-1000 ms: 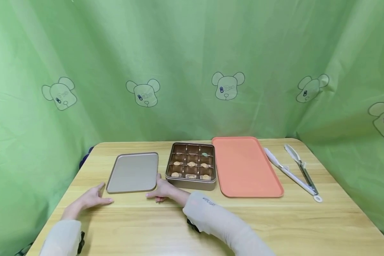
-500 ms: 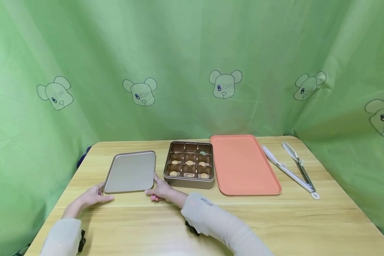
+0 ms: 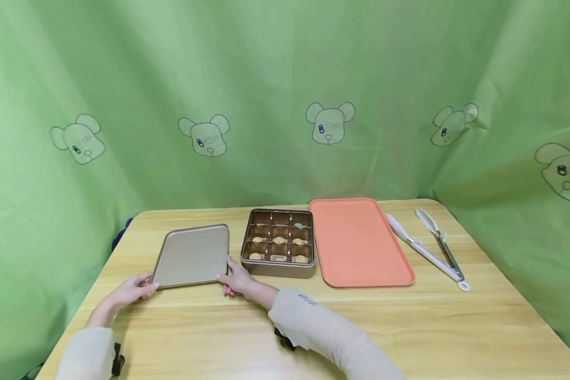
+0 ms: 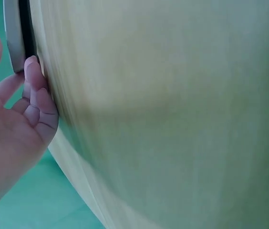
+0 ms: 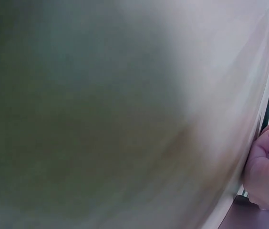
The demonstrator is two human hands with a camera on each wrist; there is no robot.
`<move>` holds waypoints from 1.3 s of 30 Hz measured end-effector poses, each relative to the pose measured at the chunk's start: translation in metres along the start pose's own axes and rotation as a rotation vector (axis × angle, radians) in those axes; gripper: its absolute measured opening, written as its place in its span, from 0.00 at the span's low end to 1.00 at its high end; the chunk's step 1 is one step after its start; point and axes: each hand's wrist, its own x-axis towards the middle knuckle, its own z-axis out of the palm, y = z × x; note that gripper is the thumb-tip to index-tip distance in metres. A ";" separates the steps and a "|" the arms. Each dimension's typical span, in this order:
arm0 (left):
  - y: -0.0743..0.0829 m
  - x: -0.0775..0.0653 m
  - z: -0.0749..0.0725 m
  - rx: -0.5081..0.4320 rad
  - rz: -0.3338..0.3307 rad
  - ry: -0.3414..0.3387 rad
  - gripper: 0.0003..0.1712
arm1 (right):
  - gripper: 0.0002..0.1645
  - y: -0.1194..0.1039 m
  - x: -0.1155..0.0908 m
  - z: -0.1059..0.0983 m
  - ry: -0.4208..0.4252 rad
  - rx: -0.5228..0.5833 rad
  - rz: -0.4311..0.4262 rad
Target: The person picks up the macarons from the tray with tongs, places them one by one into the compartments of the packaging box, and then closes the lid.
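A flat, square, bronze-coloured tin lid (image 3: 192, 256) lies at the left of the table, its near edge held between both hands. My left hand (image 3: 132, 289) pinches the near left corner, thumb on the rim. At the near right corner my right hand (image 3: 237, 277) has its thumb over the rim and its index finger along the right side. In the left wrist view a dark gap shows under the lid (image 4: 13, 38), beside the fingers. Right of the lid stands the matching open tin (image 3: 280, 269), divided into compartments, several with cookies and one with something green.
An orange-pink tray (image 3: 361, 243) lies right of the tin, close to it. Beyond it on the right are spread tongs (image 3: 439, 253) with a white end ring. A green curtain (image 3: 266, 174) hangs behind the wooden table (image 3: 408, 327).
My left hand's thumb has come in onto the lid's near left corner. My right thumb has moved up onto the near right corner. The head view has shifted slightly.
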 end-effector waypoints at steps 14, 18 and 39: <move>0.001 -0.003 0.003 -0.035 0.005 0.100 0.36 | 0.45 -0.005 -0.002 -0.003 -0.024 0.101 -0.054; 0.000 -0.004 0.002 -0.102 0.013 0.112 0.36 | 0.46 -0.009 -0.006 -0.003 -0.019 0.107 -0.063; 0.054 -0.007 0.002 -0.212 0.170 0.240 0.34 | 0.47 -0.050 -0.031 -0.049 0.013 0.139 -0.272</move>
